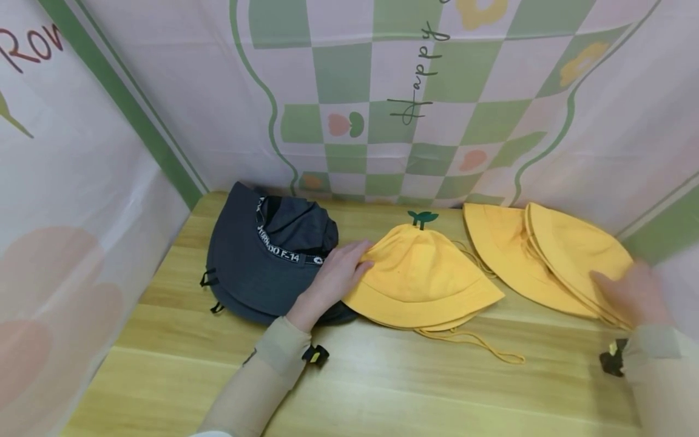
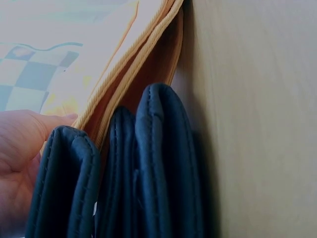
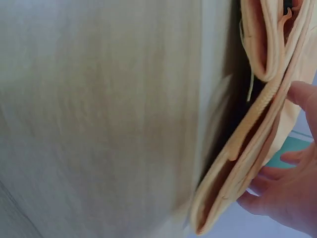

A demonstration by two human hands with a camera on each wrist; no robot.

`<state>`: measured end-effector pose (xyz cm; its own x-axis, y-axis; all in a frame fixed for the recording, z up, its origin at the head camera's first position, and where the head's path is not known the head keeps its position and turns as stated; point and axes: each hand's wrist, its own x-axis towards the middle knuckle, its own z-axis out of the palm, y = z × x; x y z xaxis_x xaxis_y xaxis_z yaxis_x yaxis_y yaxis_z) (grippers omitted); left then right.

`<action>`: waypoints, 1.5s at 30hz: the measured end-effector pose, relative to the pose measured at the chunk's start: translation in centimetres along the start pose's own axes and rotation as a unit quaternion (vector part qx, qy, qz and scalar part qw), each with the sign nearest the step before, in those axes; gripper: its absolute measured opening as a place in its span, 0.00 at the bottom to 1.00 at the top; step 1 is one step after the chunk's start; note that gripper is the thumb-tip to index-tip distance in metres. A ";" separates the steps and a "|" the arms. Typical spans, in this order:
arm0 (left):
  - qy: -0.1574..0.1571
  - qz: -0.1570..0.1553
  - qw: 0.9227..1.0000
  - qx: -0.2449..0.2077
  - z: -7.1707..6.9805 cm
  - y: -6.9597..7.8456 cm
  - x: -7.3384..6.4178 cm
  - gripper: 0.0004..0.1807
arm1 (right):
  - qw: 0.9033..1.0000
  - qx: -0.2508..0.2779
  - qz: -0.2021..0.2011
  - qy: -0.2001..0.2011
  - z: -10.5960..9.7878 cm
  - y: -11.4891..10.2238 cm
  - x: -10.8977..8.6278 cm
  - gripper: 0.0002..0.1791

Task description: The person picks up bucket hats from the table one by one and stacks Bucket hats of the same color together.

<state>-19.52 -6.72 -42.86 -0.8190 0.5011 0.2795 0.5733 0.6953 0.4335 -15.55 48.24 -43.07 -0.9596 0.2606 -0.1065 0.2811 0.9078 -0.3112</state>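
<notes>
A yellow bucket hat [image 1: 426, 279] with a green leaf stalk [image 1: 422, 217] lies mid-table on top of other yellow brims. My left hand [image 1: 341, 273] rests with straight fingers on its left side, next to a pile of dark grey hats [image 1: 256, 267]. The left wrist view shows the dark brims [image 2: 163, 163] on edge beside yellow brims [image 2: 133, 64], with my left hand [image 2: 20, 144] at the left. Blurred, my right hand [image 1: 628, 294] touches a stack of yellow hats [image 1: 546, 255] at the right. In the right wrist view its fingers [image 3: 292, 193] lie by the yellow brim edges [image 3: 247, 144].
The wooden table [image 1: 382, 388] is walled on three sides by a pink and green checked cloth [image 1: 382, 91]. A yellow chin cord [image 1: 480, 346] trails from the middle hat toward the front. Bare wood [image 3: 99, 124] runs along the table's near side.
</notes>
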 end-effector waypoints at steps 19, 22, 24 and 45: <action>-0.004 -0.003 1.000 -0.004 -0.2 -0.1 -0.1 0.19 | 0.985 0.109 0.108 0.084 -1.9 -0.8 0.3 0.36; -0.004 -0.004 1.000 -0.002 -0.2 -0.1 -0.1 0.18 | 0.983 0.117 0.097 0.102 -2.7 -1.6 0.3 0.36; -0.004 -0.004 1.000 -0.001 -0.3 -0.1 -0.1 0.18 | 0.982 0.119 0.083 0.118 -3.3 -2.3 0.3 0.36; -0.011 -0.014 1.000 -0.025 -0.2 -0.1 0.1 0.17 | 0.949 0.200 0.116 0.215 -7.6 -12.6 -2.4 0.27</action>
<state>-19.66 -6.85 -42.68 -0.8336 0.4932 0.2487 0.5481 0.6826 0.4834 -16.90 38.67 -31.77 -0.7651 0.6257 0.1521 0.3857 0.6345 -0.6699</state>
